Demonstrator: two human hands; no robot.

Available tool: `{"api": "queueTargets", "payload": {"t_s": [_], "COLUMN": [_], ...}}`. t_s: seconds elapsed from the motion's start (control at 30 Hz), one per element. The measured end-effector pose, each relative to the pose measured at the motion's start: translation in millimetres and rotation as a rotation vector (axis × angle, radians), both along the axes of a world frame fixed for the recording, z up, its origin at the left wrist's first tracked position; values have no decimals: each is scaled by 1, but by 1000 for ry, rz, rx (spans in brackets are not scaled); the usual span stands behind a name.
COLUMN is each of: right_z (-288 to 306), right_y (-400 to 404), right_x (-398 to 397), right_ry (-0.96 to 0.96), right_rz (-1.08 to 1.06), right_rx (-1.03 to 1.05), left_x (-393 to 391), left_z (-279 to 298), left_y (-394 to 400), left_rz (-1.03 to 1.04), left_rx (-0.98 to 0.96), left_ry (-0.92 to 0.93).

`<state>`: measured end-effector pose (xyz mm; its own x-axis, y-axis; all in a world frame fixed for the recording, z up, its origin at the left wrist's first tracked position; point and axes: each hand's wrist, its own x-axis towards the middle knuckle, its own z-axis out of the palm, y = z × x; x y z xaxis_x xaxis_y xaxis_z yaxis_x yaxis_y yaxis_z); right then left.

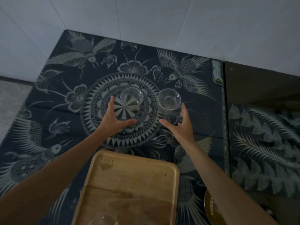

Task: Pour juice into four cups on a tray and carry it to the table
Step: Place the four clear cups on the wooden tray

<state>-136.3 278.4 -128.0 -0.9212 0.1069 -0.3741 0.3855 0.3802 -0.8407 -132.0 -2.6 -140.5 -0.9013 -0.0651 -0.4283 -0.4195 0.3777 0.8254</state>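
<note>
Dark blue cloth with pale birds and a round medallion covers the table. Nearer the person than that medallion lies a rectangular wooden tray, with clear glassware (blurred) at its near edge. One clear glass cup stands on the medallion's centre; a second clear cup stands just right of it. The left hand and right hand hover near the cups with fingers spread, holding nothing.
</note>
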Motion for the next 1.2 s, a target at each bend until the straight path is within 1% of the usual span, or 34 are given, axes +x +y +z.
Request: {"api": "queueTargets", "payload": {"t_s": [0.17,0.33,0.43,0.57,0.83,0.9,1.07,1.2], "right_z": [-19,-27,-33,-33,-12,-4,18,37], "right_y": [-5,-11,-11,-10,-10,-9,-7,-6], "right_x": [-29,-39,-40,-37,-12,-3,28,58], "right_ry": [77,108,121,125,169,183,201,206], "right_rz": [-11,-35,-64,-74,-48,-44,-38,-29], "right_rx": [-14,0,-5,-10,-46,-67,-88,-111], "left_x": [-24,-35,-38,-35,-9,-2,18,44], "left_z": [-20,-28,-28,-23,-1,7,31,47], "left_y": [12,24,28,27,19,16,7,1], "left_rz": [79,153,202,216,164,154,123,100], "left_rx": [-2,8,-11,2,-85,-71,-112,-49], "left_ry": [73,185,203,205,250,260,332,366]}}
